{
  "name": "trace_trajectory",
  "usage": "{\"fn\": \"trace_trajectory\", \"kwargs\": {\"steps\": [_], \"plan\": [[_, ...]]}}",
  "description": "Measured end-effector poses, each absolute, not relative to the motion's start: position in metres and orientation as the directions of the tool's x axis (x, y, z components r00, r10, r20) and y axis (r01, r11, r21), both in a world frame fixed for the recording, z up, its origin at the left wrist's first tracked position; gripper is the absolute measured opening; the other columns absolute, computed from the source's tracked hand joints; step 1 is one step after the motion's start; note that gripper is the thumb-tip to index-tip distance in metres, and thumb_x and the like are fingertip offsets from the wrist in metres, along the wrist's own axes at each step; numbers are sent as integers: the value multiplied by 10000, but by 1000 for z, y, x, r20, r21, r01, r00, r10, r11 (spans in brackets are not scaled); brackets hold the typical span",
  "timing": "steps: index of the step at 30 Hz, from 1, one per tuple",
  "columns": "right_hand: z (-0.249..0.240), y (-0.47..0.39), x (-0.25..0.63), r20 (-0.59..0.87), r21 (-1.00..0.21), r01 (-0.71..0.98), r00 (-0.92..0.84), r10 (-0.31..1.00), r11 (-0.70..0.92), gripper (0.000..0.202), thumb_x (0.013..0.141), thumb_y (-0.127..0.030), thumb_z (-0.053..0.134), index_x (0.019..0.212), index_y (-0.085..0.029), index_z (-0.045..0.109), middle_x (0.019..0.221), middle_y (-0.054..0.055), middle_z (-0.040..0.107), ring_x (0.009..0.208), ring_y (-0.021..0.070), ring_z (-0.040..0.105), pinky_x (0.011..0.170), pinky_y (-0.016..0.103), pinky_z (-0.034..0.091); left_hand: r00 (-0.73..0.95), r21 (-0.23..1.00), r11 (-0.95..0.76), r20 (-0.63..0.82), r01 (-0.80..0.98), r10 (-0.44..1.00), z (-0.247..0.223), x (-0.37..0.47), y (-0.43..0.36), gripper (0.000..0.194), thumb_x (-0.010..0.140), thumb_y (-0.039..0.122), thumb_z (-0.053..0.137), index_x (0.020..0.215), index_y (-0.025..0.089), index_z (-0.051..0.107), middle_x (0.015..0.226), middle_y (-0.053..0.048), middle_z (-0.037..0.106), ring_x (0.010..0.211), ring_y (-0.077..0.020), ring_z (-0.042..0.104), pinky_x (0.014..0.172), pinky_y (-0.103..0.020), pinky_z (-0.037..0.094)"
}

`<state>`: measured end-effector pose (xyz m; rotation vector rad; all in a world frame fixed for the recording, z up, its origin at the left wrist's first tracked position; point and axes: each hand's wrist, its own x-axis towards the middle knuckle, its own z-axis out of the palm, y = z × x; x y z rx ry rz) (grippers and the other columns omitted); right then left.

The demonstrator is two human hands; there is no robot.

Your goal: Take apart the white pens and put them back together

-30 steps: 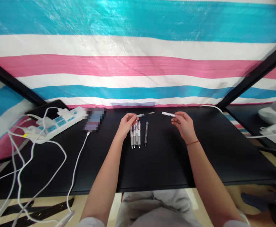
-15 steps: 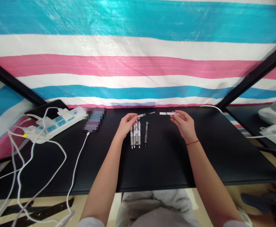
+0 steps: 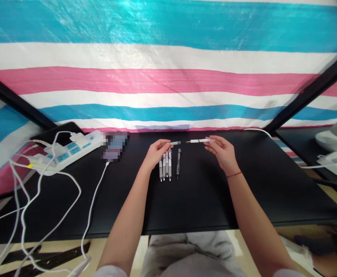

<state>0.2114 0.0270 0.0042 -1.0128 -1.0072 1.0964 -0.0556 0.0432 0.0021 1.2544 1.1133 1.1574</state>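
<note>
My left hand [image 3: 158,152] pinches the grey front section of a pen [image 3: 175,143], from which a thin dark refill [image 3: 185,142] points to the right. Across from it, my right hand [image 3: 222,153] holds a white pen barrel [image 3: 198,141] between thumb and fingers. The refill's tip is at the barrel's open end; whether it sits inside I cannot tell. Below my left hand, several white-and-grey pens [image 3: 165,169] lie side by side on the black table [image 3: 191,207]. A single darker grey pen [image 3: 178,164] lies just right of them.
On the left stands a white power strip [image 3: 72,150] with plugs and tangled white cables [image 3: 78,192]. A phone [image 3: 114,146], blurred out, lies beside it on a charging cable. Striped sheeting [image 3: 168,80] hangs behind the table, between black frame bars [image 3: 307,96].
The two pen parts have come together: the refill has levelled out and met the barrel's end. My right hand has shifted slightly left. The pens on the table have stayed put.
</note>
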Motion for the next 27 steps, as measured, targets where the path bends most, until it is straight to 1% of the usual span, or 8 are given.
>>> {"fn": "trace_trajectory", "kwargs": {"steps": [6, 8, 11, 15, 19, 22, 25, 27], "plan": [[-1, 27, 205, 147, -965, -207, 81, 986, 161, 301, 734, -378, 753, 974, -213, 679, 1045, 70, 713, 924, 212, 694, 822, 380, 582, 195, 999, -42, 45, -22, 980, -2, -49, 42, 432, 757, 468, 689, 1045, 155, 615, 931, -92, 723, 720, -140, 624, 675, -276, 466], [-2, 27, 203, 156, -963, -213, 68, 985, 167, 295, 741, -373, 749, 979, -213, 681, 1048, 72, 715, 924, 213, 696, 814, 375, 586, 208, 999, -46, 50, -25, 977, -3, -47, 42, 411, 771, 460, 680, 1033, 154, 599, 930, -93, 721, 702, -133, 616, 653, -268, 462], [-1, 26, 201, 166, -959, -222, 59, 984, 175, 284, 745, -365, 750, 977, -215, 683, 1048, 71, 717, 923, 212, 698, 815, 374, 589, 212, 999, -47, 51, -21, 976, -4, -46, 42, 363, 784, 456, 668, 971, 153, 594, 913, -86, 719, 691, -126, 608, 644, -261, 459], [1, 25, 200, 162, -961, -218, 52, 985, 170, 286, 739, -365, 757, 970, -211, 686, 1036, 71, 722, 917, 213, 701, 815, 379, 590, 190, 998, -69, 67, 3, 980, -5, -46, 43, 363, 774, 469, 673, 940, 153, 608, 847, -66, 710, 684, -127, 604, 647, -263, 457], [2, 25, 200, 142, -971, -184, 75, 987, 154, 328, 724, -386, 766, 978, -195, 688, 931, 65, 736, 894, 216, 707, 802, 374, 593, 152, 996, -82, 78, 20, 985, -4, -46, 43, 381, 756, 495, 681, 902, 147, 629, 802, -57, 699, 691, -133, 609, 672, -274, 462], [3, 24, 201, 126, -985, -104, 91, 988, 135, 324, 729, -425, 754, 919, -173, 686, 790, 59, 730, 774, 203, 714, 721, 344, 599, 148, 996, -89, 85, 16, 985, -4, -46, 43, 391, 743, 494, 693, 912, 147, 631, 823, -66, 706, 711, -143, 619, 692, -287, 468], [4, 25, 201, 145, -989, 38, 101, 984, 142, 321, 762, -474, 706, 732, -159, 653, 635, 45, 684, 577, 153, 659, 581, 285, 566, 150, 995, -98, 95, 14, 984, -6, -46, 44, 380, 741, 475, 703, 919, 148, 633, 833, -70, 711, 721, -146, 624, 699, -288, 469], [5, 25, 202, 163, -985, 75, 99, 982, 156, 340, 785, -489, 675, 709, -159, 639, 613, 38, 663, 532, 131, 622, 532, 259, 535, 144, 995, -99, 97, 9, 985, -7, -46, 44, 368, 745, 465, 703, 923, 150, 633, 838, -69, 714, 719, -142, 625, 704, -288, 472]]}}
